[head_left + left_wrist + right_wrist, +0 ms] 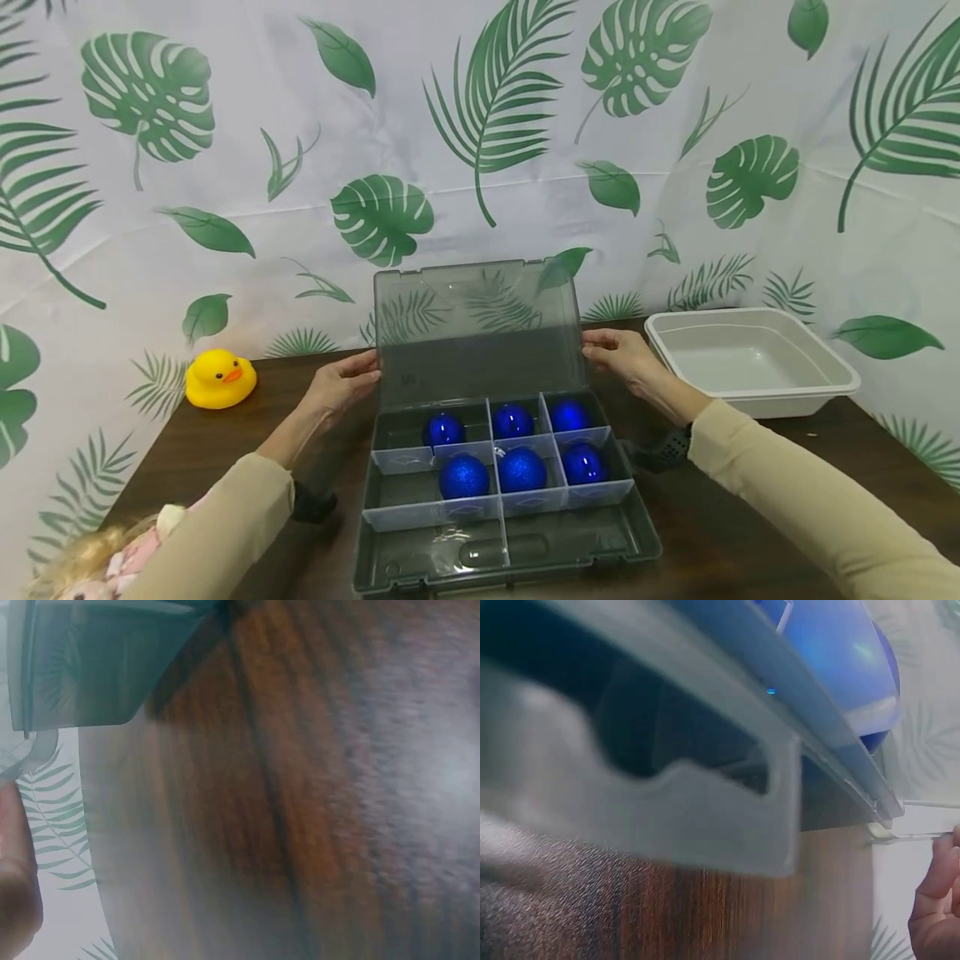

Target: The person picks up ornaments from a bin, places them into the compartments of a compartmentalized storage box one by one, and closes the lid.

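Observation:
A clear grey plastic compartment box (577, 537) stands on the table with its lid (480, 362) raised at the back. My left hand (341, 387) pinches the lid's left edge between thumb and fingertips. At the opposite edge, my right hand (622, 358) holds the lid the same way. Blue balls lie in the back and middle rows, among them a glittery ball (463, 477) and a shiny ball (585, 463). Translucent dividers (431, 512) split the rows. In the right wrist view, the fingers (937, 892) meet the lid at the far right.
A white plastic basin (757, 396) stands at the back right of the brown wooden table (720, 533). A yellow rubber duck (219, 380) sits at the back left. A blond doll (112, 558) is partly hidden behind the left sleeve. A leaf-patterned cloth (480, 108) hangs behind.

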Motion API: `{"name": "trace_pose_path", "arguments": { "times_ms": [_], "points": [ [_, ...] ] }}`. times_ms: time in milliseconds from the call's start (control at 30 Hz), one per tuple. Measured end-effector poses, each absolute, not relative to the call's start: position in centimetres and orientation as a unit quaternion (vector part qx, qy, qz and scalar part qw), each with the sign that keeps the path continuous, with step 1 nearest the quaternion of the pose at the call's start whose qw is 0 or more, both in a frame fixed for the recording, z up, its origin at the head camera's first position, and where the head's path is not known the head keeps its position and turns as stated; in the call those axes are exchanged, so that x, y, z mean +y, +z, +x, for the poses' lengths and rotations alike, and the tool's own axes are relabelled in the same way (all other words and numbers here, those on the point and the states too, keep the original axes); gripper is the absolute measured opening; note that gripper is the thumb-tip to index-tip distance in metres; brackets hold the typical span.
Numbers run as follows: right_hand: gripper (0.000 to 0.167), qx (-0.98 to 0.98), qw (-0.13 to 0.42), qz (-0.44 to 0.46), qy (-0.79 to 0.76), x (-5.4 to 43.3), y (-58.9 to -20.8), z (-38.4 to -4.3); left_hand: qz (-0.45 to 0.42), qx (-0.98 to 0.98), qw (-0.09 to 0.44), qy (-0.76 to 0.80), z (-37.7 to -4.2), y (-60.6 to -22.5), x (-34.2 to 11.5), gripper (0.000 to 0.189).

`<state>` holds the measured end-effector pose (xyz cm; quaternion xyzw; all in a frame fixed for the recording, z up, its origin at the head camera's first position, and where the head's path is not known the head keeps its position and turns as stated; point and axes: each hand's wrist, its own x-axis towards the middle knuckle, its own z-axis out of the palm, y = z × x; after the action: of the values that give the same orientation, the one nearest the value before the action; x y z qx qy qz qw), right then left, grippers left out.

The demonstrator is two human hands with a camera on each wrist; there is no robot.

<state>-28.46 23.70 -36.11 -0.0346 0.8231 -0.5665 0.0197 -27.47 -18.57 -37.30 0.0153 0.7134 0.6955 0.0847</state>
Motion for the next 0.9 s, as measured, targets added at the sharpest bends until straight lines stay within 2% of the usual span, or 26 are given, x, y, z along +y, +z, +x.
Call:
{"name": "trace_pose_path", "arguments": {
  "times_ms": [333, 533, 767, 900],
  "points": [
    [0.034, 0.823, -0.028, -0.068, -0.563, 24.3, -35.4, -27.1, 0.045, 0.741, 0.019, 0.67, -25.5, -36.9, -18.8, 0.054],
    [0.028, 0.825, -0.066, -0.1, -0.553, 24.1, -35.2, -26.7, 0.039, 0.795, -0.033, 0.605, -24.9, -36.3, -19.0, 0.045],
    [0.021, 0.827, -0.126, -0.128, -0.532, 23.4, -35.2, -27.0, 0.041, 0.799, -0.121, 0.587, -25.2, -36.0, -18.8, 0.036],
    [0.012, 0.828, -0.129, -0.132, -0.53, 23.4, -35.5, -26.8, 0.045, 0.81, -0.161, 0.562, -25.0, -36.2, -18.7, 0.025]
  ]
}}
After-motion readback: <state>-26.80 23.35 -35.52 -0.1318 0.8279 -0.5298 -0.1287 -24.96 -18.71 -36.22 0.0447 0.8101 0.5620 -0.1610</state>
